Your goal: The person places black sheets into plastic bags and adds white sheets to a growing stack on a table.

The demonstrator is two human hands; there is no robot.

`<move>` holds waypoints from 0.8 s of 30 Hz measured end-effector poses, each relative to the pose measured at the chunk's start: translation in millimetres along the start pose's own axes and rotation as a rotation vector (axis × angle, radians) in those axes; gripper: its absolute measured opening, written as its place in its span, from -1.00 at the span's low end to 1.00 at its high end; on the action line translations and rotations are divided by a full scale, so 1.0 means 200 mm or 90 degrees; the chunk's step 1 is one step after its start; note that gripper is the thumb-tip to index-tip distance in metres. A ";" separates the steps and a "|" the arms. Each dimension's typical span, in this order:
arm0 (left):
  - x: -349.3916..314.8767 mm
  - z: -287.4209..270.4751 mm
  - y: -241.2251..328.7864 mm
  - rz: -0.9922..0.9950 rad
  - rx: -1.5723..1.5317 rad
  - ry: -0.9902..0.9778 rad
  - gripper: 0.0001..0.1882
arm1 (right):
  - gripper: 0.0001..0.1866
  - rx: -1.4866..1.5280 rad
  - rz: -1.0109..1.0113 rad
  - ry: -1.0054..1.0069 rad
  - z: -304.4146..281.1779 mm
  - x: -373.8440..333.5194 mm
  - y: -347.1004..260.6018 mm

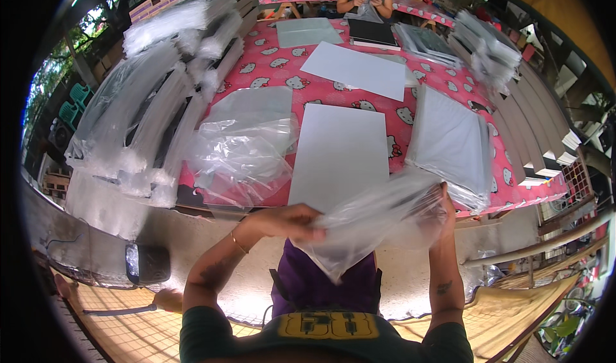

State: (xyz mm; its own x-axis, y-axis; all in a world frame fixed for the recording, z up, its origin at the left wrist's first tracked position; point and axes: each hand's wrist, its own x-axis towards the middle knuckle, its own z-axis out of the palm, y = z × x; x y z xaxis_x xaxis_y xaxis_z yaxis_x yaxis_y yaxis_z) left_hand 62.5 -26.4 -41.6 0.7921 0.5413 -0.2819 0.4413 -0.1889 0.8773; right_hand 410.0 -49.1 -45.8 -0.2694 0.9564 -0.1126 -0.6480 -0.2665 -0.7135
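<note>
A clear plastic bag [366,218] is stretched between my two hands over the table's near edge, one corner hanging toward my lap. My left hand [282,225] is closed on its left side, the fingertips a little blurred. At the other end, my right hand [447,212] grips the bag, with the film partly covering its fingers. Just beyond lies a white rectangular board [340,151], its near end behind the bag. A loose heap of clear plastic bags [244,148] lies left of the board. To the right is a stack of white boards in clear plastic [449,141].
Tall piles of plastic-wrapped goods [144,106] line the table's left side; grey-brown stacks [536,116] stand at the right. Farther back on the pink patterned tablecloth [269,61] lie another white sheet [356,68] and a black panel [372,34]. Across the table, a person [364,0] handles plastic.
</note>
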 end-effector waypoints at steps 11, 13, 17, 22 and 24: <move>-0.22 0.16 -0.18 0.216 -0.488 0.107 -0.79 | -0.55 -0.184 0.229 -0.152 -0.34 -0.26 0.12; -0.23 0.22 -0.22 0.270 -0.720 0.189 -0.81 | -0.70 -0.489 0.181 -0.214 -0.29 -0.31 0.23; -0.13 0.46 -0.29 0.072 -0.429 0.542 -0.71 | -0.63 -0.713 -0.088 0.269 -0.23 -0.33 0.52; 0.02 0.60 -0.30 -0.107 -0.223 0.789 -0.51 | -0.43 -0.640 -0.165 0.389 -0.18 -0.24 0.62; 0.00 0.59 -0.33 -0.126 -0.196 0.740 -0.49 | -0.47 -0.647 -0.132 0.373 -0.16 -0.23 0.61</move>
State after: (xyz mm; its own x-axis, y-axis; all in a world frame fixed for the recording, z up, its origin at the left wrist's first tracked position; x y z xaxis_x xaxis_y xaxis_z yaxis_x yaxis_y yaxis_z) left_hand 83.4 -110.5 -145.5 -0.1967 0.9795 -0.0442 0.2686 0.0972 0.9583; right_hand 366.6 -122.1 -150.4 0.3120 0.9492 -0.0414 0.2924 -0.1374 -0.9464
